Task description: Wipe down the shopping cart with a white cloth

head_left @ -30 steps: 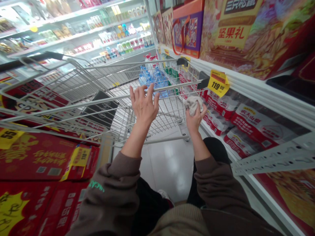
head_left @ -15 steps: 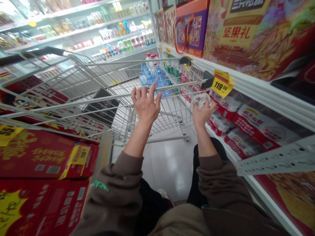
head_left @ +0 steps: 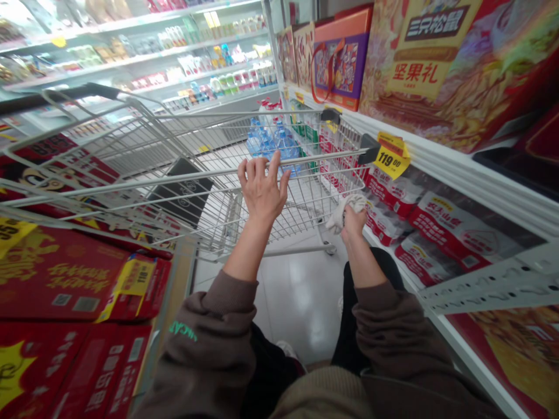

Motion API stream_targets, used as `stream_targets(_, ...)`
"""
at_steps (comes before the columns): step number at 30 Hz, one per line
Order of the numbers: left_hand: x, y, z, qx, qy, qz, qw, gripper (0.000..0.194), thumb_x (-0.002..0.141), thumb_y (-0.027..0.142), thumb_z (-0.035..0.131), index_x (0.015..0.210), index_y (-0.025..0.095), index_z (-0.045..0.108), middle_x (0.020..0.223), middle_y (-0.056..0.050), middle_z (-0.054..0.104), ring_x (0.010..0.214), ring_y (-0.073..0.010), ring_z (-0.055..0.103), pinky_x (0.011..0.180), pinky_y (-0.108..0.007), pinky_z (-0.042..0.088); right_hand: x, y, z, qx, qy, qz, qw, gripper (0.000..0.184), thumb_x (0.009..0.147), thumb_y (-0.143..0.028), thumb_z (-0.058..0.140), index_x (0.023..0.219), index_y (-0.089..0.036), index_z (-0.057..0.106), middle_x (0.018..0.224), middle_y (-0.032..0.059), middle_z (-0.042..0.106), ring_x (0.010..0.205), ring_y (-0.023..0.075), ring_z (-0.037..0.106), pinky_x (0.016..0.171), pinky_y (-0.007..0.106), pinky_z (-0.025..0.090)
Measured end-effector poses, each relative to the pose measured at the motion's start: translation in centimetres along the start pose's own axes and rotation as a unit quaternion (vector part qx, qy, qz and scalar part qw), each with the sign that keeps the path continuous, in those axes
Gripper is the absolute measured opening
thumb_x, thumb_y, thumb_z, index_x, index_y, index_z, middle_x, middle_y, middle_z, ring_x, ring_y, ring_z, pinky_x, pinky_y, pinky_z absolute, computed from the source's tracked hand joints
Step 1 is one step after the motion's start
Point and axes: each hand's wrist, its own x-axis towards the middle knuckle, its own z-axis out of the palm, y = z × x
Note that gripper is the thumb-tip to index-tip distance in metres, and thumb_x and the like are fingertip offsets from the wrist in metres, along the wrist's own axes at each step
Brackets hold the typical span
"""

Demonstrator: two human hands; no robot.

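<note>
Off-white cloth (head_left: 345, 214) at three o'clock, silver-grey wire cart (head_left: 192, 176) at ten, black-figured yellow price tag (head_left: 390, 156) at two, orange-and-purple box (head_left: 345, 61) at one, green-lettered brown left sleeve (head_left: 218, 326) at seven

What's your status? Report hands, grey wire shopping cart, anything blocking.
Left hand on grey top rail of shopping cart; right hand gripping crumpled light-grey cloth. Yellow paper price tag near cart's black plastic corner, contact unclear.
</note>
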Motion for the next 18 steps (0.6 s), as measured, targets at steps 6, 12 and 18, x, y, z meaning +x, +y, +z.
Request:
stream_targets(6,-0.1,0.0,0.0,0.03,0.011,0.011,0.999,0.055,0.102,0.054,0.038,0.146,0.026,0.054,0.132,-0.012,0.063,0.132,-0.0327,0.05,0.125,-0.056,0.023,-0.6,0.3,0.6,-0.052,0.037,0.062,0.996,0.056,0.075,-0.031,0.056,0.128,-0.013,0.051,0.125,0.0196,0.056,0.124,0.0326,0.052,0.107,0.053,0.044)
stream_targets(12,-0.1,-0.1,0.1,0.017,0.005,0.008,1.0,0.056,0.101,0.056,0.039,0.148,0.027,0.052,0.135,-0.012,0.062,0.134,-0.0332,0.048,0.124,-0.057,0.022,-0.8,0.1,0.6,-0.075,0.039,0.052,0.995,0.058,0.076,-0.029,0.056,0.132,-0.015,0.048,0.135,0.021,0.051,0.135,0.0333,0.044,0.114,0.055,0.036)
stream_targets(18,-0.1,0.0,0.2,0.048,0.022,0.017,0.998,0.057,0.101,0.056,0.039,0.148,0.027,0.053,0.13,-0.013,0.065,0.129,-0.0326,0.052,0.123,-0.055,0.027,-1.1,0.1,0.9,-0.084,0.005,0.084,0.993,0.048,0.073,-0.029,0.059,0.117,-0.012,0.059,0.116,0.0182,0.058,0.116,0.034,0.057,0.105,0.054,0.045)
